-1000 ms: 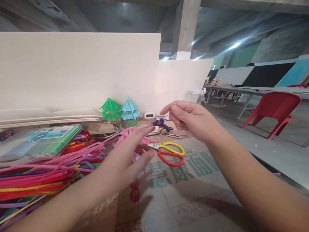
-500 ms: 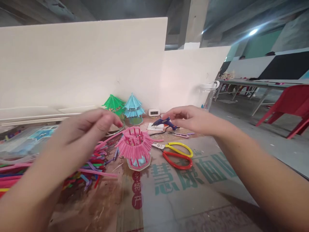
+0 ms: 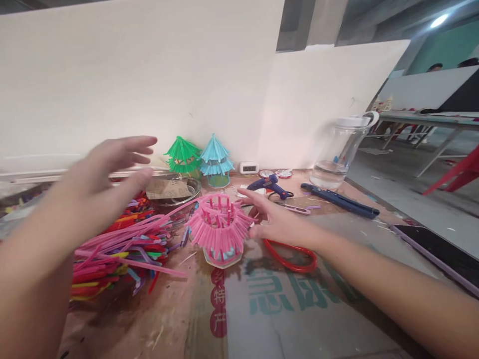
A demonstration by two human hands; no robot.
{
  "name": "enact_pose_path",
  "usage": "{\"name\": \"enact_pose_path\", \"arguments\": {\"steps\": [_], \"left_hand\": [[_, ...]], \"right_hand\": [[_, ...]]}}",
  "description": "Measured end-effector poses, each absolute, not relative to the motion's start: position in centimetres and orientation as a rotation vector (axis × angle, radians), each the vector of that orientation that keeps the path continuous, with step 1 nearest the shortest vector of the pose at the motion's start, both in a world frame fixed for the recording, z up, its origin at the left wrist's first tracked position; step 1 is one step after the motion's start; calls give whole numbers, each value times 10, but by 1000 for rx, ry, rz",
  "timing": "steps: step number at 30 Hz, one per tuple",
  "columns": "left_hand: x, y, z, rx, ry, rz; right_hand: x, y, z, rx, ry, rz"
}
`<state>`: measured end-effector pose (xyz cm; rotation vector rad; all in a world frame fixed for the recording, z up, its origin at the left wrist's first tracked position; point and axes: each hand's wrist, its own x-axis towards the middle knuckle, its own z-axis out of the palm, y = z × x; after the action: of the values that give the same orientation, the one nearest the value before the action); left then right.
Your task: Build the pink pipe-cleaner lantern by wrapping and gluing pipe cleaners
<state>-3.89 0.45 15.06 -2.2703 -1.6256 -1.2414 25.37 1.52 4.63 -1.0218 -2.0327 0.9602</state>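
Note:
A pink pavilion model (image 3: 223, 232) made of pipe cleaners stands upright in the middle, with pink posts rising above its fringed roof. My right hand (image 3: 275, 217) is at its right side, fingers apart; whether the fingertips touch the roof I cannot tell. Beneath that hand lie scissors, of which mainly the red handle loop (image 3: 295, 267) shows. My left hand (image 3: 108, 174) hovers open with nothing in it, above a pile of coloured pipe cleaners (image 3: 130, 244). One long pink pipe cleaner runs from the pile toward the model.
Behind stand a green model (image 3: 182, 154) and a blue model (image 3: 216, 159), a metal bowl (image 3: 192, 187), a small clock (image 3: 249, 168) and a glue gun (image 3: 269, 185). Rightward are a water jug (image 3: 331, 172), a dark blue long tool (image 3: 339, 200) and a phone (image 3: 441, 249). A white board (image 3: 149, 80) closes the back.
My right hand has come down and left to the pink model's side, over the scissors. My left hand has moved left, its fingers spreading. The view has shifted, showing the phone.

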Motion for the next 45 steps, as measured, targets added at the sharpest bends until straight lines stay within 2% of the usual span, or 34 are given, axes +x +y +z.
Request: {"name": "enact_pose_path", "arguments": {"steps": [4, 6, 12, 20, 26, 33, 37, 41, 45], "left_hand": [[-29, 11, 132, -2795, -1852, -666], [-23, 13, 122, -2900, -1907, -500], [-8, 14, 109, -3014, -1789, -491], [-14, 15, 123, -2993, -1674, -475], [-10, 2, 132, -2810, -1282, -740], [9, -10, 120, -2589, -1068, -573], [13, -8, 116, -2558, -990, -630], [13, -10, 123, -2674, -1036, -790], [9, -17, 133, -2880, -1352, -1028]], "right_hand": [[248, 17, 25, -1069, -1973, 1122], [244, 17, 19, -1118, -1919, 1161], [229, 9, 8, -1107, -1822, 1144], [225, 7, -6, -1083, -1802, 1127], [225, 6, -6, -1065, -1844, 1102], [224, 5, -3, -1013, -1870, 1115], [224, 6, -6, -1025, -1886, 1071], [224, 9, -10, -986, -1861, 1108], [222, 10, -10, -997, -1841, 1115]]}}
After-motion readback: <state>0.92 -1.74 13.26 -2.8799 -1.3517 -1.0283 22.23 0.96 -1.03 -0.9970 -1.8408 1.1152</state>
